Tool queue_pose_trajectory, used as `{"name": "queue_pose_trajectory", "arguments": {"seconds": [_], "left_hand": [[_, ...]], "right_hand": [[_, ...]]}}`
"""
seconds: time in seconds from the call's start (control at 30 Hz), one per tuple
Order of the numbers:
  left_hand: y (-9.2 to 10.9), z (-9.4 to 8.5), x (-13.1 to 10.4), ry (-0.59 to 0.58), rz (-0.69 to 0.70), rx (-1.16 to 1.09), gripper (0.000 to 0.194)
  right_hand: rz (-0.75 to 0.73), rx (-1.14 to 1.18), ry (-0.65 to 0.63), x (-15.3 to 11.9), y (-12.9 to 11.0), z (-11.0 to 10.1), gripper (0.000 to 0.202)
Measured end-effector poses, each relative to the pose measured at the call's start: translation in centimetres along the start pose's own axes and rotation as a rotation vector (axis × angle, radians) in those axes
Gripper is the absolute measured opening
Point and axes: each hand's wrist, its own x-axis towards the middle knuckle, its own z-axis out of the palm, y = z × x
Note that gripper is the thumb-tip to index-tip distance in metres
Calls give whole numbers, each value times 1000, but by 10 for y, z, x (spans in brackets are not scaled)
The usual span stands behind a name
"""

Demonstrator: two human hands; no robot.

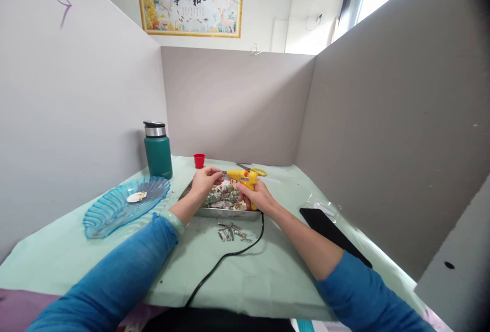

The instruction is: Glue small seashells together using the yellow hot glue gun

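A yellow hot glue gun (245,176) is gripped in my right hand (258,197), its nozzle pointing left and its black cord trailing toward me. My left hand (205,181) has its fingers pinched together right at the nozzle tip; anything in that pinch is too small to make out. Both hands are over a metal tray (225,213) filled with shells (222,198) and small pieces in grey, green and white. In front of the tray lies a small heap of silvery metal clips or pins (231,232).
To the left, a blue shell-shaped dish (115,214) holds a pale shell piece (137,197). A green bottle (158,153) and a red cup (199,161) stand behind. Yellow-handled scissors (258,171) lie at the back. On the right are a black strip (333,235) and clear plastic bag (323,207).
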Motion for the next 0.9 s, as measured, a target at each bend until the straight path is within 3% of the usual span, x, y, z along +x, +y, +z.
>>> {"name": "queue_pose_trajectory", "arguments": {"seconds": [0.27, 0.9], "left_hand": [[4, 0, -2, 69, -37, -44, 21], [-1, -1, 1, 9, 9, 9, 21]], "right_hand": [[-8, -20, -2, 2, 4, -1, 35], [-8, -8, 1, 0, 2, 0, 39]]}}
